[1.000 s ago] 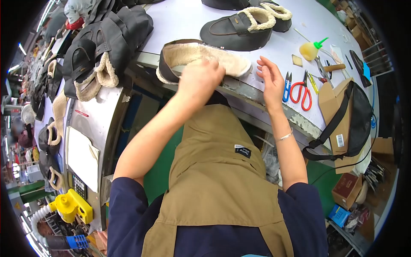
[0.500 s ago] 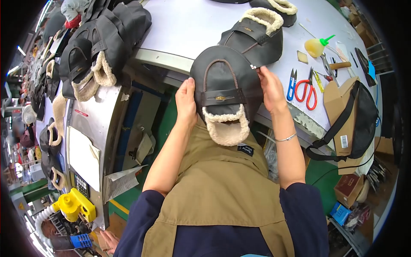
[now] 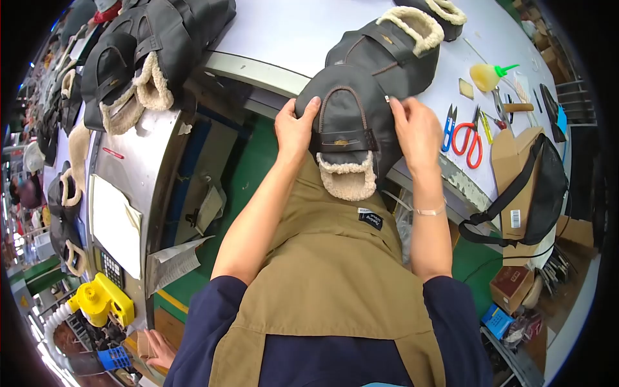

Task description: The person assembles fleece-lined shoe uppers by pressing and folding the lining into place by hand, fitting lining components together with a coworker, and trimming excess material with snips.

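Observation:
A black shoe upper (image 3: 348,116) with cream fleece round its opening, a strap with a brass-coloured buckle and brown stitching is held above my lap. My left hand (image 3: 295,129) grips its left edge, thumb on top and fingers underneath. At the right edge, my right hand (image 3: 418,132) is closed, its fingertips slightly blurred beside a small white tag (image 3: 388,99). Just beyond, another fleece-lined upper (image 3: 367,55) lies on the table and is partly covered by the held one.
On the table (image 3: 277,32) at right lie blue snips (image 3: 449,129), red-handled scissors (image 3: 467,142), a yellow bottle (image 3: 483,77) and a hammer (image 3: 516,108). A black bag (image 3: 548,187) rests on cardboard. More uppers (image 3: 174,39) are piled left. Another person's hand (image 3: 160,351) shows lower left.
The held upper has shifted slightly right and tilted. My left thumb has moved onto its top face. My right hand has turned, its fingers curling near the white tag.

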